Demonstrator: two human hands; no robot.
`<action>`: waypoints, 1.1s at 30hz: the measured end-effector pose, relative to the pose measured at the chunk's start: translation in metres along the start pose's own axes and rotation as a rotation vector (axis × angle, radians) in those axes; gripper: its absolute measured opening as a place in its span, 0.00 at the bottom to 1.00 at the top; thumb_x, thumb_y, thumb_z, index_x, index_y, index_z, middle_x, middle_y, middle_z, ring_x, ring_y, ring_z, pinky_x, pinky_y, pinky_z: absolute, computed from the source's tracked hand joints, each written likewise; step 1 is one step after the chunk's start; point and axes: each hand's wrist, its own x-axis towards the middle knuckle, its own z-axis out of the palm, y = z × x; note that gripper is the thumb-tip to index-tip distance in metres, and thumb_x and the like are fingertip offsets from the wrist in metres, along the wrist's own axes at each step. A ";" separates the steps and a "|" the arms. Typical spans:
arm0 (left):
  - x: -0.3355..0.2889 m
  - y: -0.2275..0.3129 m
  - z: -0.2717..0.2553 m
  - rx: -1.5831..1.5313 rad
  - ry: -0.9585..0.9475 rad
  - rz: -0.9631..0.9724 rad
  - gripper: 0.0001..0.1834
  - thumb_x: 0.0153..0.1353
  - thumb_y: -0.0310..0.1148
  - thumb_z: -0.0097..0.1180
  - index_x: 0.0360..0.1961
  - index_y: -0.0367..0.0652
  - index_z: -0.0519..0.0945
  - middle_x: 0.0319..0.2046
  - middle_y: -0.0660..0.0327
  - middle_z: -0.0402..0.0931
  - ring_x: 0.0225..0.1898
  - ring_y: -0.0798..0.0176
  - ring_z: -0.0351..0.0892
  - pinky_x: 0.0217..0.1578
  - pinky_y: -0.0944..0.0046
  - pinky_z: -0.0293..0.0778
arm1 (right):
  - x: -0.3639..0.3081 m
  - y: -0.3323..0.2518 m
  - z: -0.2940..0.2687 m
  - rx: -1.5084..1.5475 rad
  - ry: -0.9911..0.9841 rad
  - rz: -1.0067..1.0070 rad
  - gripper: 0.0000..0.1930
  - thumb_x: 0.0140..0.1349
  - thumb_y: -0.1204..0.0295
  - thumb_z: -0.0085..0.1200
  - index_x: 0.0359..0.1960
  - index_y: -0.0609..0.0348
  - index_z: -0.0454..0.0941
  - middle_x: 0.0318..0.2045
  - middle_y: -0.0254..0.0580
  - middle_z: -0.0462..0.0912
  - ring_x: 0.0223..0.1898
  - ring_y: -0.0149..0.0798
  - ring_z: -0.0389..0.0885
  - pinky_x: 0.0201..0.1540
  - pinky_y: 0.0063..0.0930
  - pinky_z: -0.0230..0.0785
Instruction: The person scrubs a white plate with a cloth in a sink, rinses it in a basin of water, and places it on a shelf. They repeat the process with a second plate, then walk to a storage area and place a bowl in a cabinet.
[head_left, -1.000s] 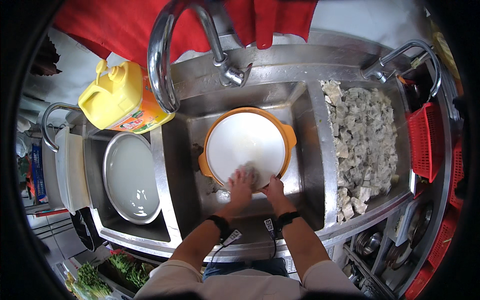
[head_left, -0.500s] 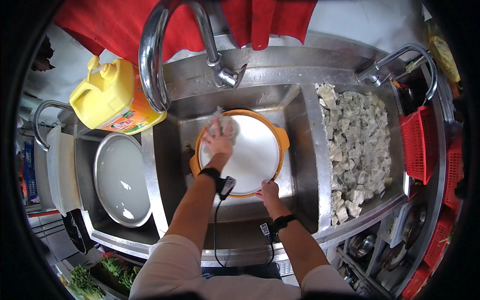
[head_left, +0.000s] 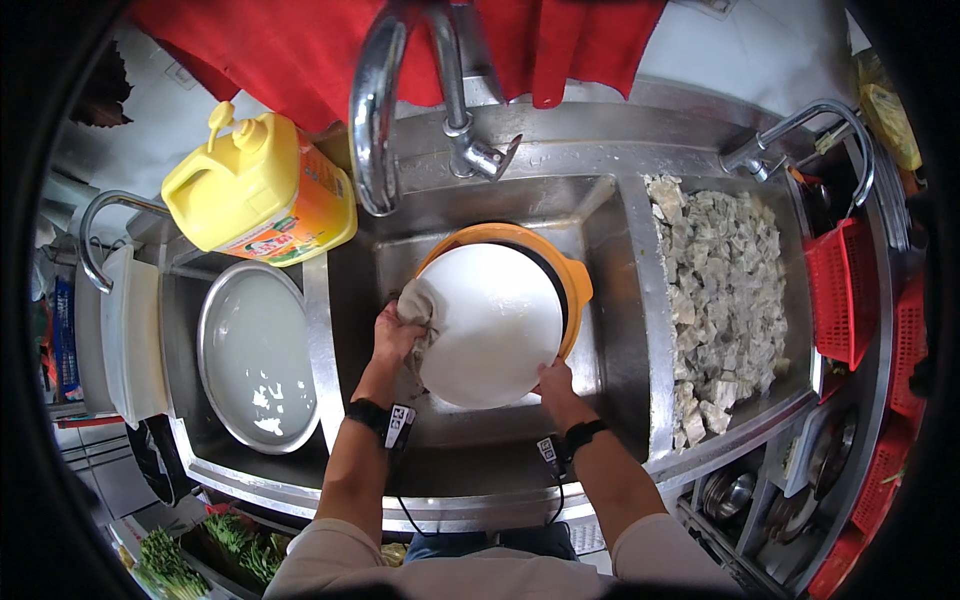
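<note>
A left hand [head_left: 393, 337] curls around a cloth [head_left: 417, 304] against a white plate [head_left: 495, 325] partly over an orange pan [head_left: 577, 288]; the right hand [head_left: 556, 381] pinches the plate's rim. A steel basin [head_left: 275, 448] holds cloudy liquid [head_left: 255, 345]; the right-hand sink [head_left: 745, 426], grey chunks [head_left: 725, 295].

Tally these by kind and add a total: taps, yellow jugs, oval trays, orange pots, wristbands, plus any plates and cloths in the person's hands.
Taps: 3
Yellow jug: 1
Oval tray: 1
Orange pot: 1
Wristbands: 2
Held white plate: 1
Held grey cloth: 1
Total: 10
</note>
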 end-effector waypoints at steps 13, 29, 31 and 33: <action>-0.147 0.207 0.044 0.852 0.008 0.918 0.26 0.32 0.16 0.53 0.40 0.39 0.78 0.32 0.52 0.77 0.33 0.47 0.79 0.32 0.57 0.77 | -0.112 -0.161 0.061 0.787 -0.561 0.154 0.60 0.47 0.21 0.24 0.66 0.66 0.49 0.65 0.61 0.57 0.65 0.59 0.57 0.62 0.61 0.52; -0.182 0.020 -0.003 0.754 -0.123 0.298 0.27 0.44 0.15 0.49 0.49 0.44 0.74 0.46 0.47 0.76 0.50 0.45 0.75 0.49 0.55 0.72 | -0.224 -0.153 0.031 0.509 -0.367 -0.318 0.28 0.42 0.90 0.47 0.51 0.72 0.69 0.45 0.47 0.78 0.46 0.46 0.77 0.50 0.35 0.71; -0.177 0.003 -0.008 0.581 0.000 0.169 0.24 0.44 0.17 0.50 0.47 0.42 0.75 0.42 0.47 0.78 0.47 0.46 0.77 0.48 0.56 0.73 | -0.227 -0.156 0.023 0.411 -0.314 -0.361 0.30 0.39 0.89 0.50 0.52 0.71 0.69 0.44 0.49 0.78 0.44 0.47 0.79 0.50 0.36 0.73; -0.176 0.007 -0.006 0.478 0.084 0.041 0.19 0.47 0.21 0.52 0.43 0.41 0.77 0.33 0.50 0.81 0.41 0.52 0.81 0.44 0.61 0.73 | -0.227 -0.156 0.015 0.373 -0.348 -0.406 0.28 0.39 0.89 0.50 0.49 0.71 0.71 0.42 0.48 0.79 0.42 0.44 0.79 0.48 0.35 0.73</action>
